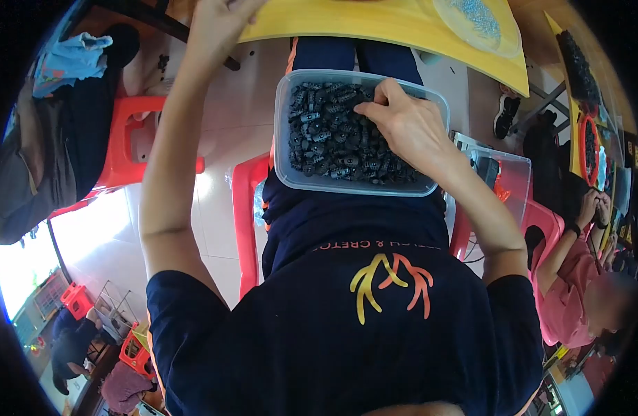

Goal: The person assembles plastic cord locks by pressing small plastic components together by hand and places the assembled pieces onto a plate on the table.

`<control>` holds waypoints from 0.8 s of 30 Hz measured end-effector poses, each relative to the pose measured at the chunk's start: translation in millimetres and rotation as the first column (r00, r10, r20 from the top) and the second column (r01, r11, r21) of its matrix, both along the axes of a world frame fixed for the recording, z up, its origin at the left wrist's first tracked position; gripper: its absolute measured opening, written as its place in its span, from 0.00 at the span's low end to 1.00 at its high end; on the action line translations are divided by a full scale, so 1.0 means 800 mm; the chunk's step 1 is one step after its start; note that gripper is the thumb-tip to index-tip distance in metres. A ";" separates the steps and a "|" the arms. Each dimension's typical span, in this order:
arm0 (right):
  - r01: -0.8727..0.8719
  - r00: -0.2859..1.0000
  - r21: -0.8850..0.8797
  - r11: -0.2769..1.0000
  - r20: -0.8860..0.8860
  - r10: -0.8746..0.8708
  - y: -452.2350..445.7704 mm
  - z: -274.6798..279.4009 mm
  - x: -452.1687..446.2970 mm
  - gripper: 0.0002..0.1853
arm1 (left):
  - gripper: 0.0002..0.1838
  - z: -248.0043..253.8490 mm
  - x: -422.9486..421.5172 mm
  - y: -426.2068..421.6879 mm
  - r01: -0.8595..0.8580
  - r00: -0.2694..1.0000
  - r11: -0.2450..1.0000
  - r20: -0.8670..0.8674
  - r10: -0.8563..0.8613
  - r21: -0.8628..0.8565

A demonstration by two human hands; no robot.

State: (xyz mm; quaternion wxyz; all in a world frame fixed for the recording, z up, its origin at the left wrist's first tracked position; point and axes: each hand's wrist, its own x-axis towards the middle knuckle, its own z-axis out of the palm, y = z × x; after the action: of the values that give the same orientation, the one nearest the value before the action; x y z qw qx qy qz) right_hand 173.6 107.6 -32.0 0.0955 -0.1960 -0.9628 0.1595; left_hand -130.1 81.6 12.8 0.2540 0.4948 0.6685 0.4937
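Dozens of small, ribbed black pieces, apparently of moulded plastic [329,139], lay heaped in a clear, rectangular plastic tub with rounded corners [282,142] across our dark-clothed lap [326,211]. We judged each piece light, stiff and hard to damage, perhaps slick on its smoother faces, so a pinch of thumb and fingertip across the ribbed sides seemed the surest hold. The tub's thin walls looked likely to flex under a squeeze; its rim seemed the better place to grip it.

Our right hand [406,128] reached in over the tub's right half, forearm slanting across the near right corner, knuckles uppermost. Its thumb and fingers were bent toward one another at the pile; we could not tell whether a piece sat between the tips.

Our left forearm stretched ahead, and our left hand [222,21] was by the edge of the yellow tabletop [333,21], cut off by the upper border, so we could not tell how far its fingers were spread or whether they held anything.

Beyond, a round, clear shallow dish [501,48] of light-blue bits [477,22] sat on the tabletop. Farther right, another person in a pink top [568,305] had both hands together.
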 end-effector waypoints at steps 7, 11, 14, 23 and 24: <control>-0.080 0.995 -0.076 0.994 0.046 0.084 0.002 0.020 -0.004 0.08 | 0.10 -0.011 0.070 -0.084 0.325 0.945 0.943 0.010 -0.327 0.064; -0.006 0.996 -0.488 0.873 -0.080 -0.037 0.003 0.015 0.010 0.10 | 0.11 -0.011 0.099 -0.113 0.393 0.899 0.917 0.243 -0.365 -0.075; 0.004 0.948 -0.914 0.406 -0.126 -0.293 -0.005 0.015 0.017 0.11 | 0.11 -0.013 0.130 -0.120 0.373 0.882 0.914 0.366 -0.296 -0.161; -0.229 0.796 -0.968 -0.105 -0.124 -0.593 -0.038 0.020 0.015 0.11 | 0.09 -0.024 0.183 -0.119 0.190 0.857 0.982 0.484 -0.176 0.021; -0.202 0.802 -0.978 -0.047 -0.137 -0.582 -0.038 0.023 0.015 0.11 | 0.09 -0.023 0.183 -0.119 0.188 0.857 0.982 0.485 -0.172 0.015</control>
State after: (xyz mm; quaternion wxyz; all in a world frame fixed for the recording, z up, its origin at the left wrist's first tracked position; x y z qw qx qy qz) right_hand 185.5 77.1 -13.3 0.2120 -0.2920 -0.4400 0.8223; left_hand 16.0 -13.8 -5.6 0.4663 0.4115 0.5423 0.5649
